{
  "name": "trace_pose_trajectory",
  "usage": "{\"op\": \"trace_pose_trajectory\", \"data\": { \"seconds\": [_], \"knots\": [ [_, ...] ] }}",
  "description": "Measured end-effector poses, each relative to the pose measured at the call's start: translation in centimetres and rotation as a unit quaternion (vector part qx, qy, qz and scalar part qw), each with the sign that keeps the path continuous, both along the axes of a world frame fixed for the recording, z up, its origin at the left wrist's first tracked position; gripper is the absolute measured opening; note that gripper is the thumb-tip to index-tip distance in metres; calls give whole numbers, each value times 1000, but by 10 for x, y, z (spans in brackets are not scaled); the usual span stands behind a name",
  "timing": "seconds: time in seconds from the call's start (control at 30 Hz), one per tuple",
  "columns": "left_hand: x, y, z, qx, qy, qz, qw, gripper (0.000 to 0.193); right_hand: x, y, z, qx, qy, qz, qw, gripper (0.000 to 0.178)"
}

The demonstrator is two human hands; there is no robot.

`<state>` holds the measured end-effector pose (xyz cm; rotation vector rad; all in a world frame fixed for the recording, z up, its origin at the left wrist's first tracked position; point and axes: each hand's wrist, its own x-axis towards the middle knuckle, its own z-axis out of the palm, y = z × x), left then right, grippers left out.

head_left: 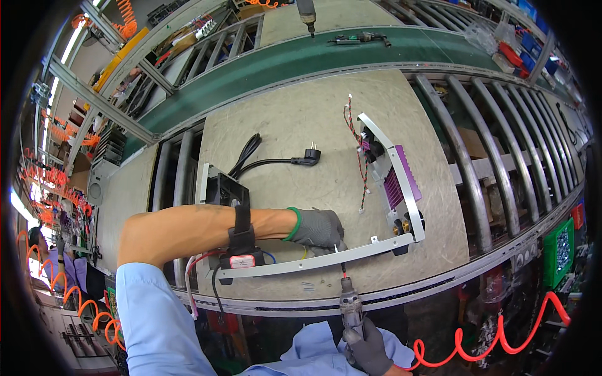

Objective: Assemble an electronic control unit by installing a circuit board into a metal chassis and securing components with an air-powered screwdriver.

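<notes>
One long green conveyor belt [282, 62] runs beyond the metal frame, the landmark here. Under that frame spreads a pale, scuffed work board [288, 119], and steel rollers [464, 156] line up to its right. The silver, bent metal frame [370, 250] itself lies on the board in front of the person, its long bar nearest them. On the person's side of it is a power screwdriver [350, 302], bit directed at the near bar. The gloved right hand [370, 348] has its fingers clamped around the screwdriver's handle. Just inside the near bar, the gloved left hand [318, 230] keeps its fingers bent; whether they pinch anything cannot be told. Between the frame's sides lies a black power cord [266, 163]; a purple finned block [394, 190] sits along its right side, with thin twisted wires [364, 178] just inward.
</notes>
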<state>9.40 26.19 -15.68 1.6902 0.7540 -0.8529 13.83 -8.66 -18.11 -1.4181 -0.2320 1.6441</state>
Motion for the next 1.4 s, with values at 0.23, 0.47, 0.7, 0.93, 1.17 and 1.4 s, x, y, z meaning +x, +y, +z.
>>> {"op": "trace_pose_trajectory", "data": {
  "seconds": [0.23,0.47,0.7,0.93,1.17,1.4],
  "knots": [
    [8,6,38,54,-15,-23,998,39,16,7,19,-7,-48,30,998,39],
    [-45,-44,157,313,-335,78,885,26,46,4,32,7,-84,80,993,30],
    [-85,-173,60,461,-329,86,819,14,69,9,34,28,-88,44,995,24],
    [-82,-188,-23,544,-243,91,798,13,68,-24,40,35,-125,80,988,31],
    [-93,-201,7,60,-361,529,766,21,51,-51,31,100,-230,157,955,46],
    [-122,-206,5,-1,-301,562,771,24,39,-53,27,100,-260,235,931,63]
  ]
}}
